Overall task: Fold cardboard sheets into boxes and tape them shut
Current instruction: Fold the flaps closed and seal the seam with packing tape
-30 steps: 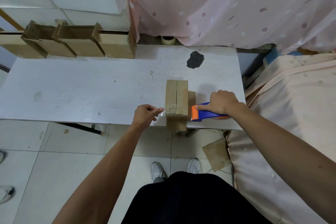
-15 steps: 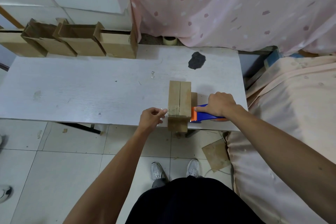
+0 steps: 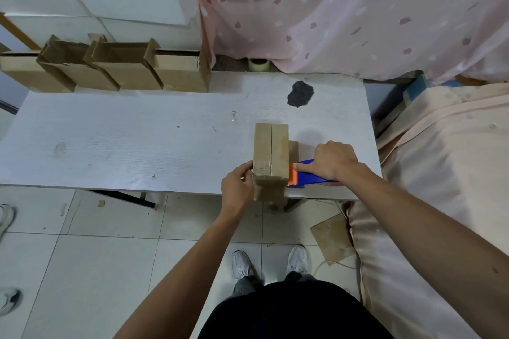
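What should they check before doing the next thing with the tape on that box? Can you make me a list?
1. Top flaps of the box closed, meeting at the seam: ok.
2. Clear tape strip crosses the seam near the front: ok.
3. Left hand touches the box's left side, steadying it: ok.
4. Right hand grips the tape dispenser beside the box: ok.
5. Tape cut free from the dispenser: cannot tell.
6. Box fully on the table, not over its near edge: cannot tell.
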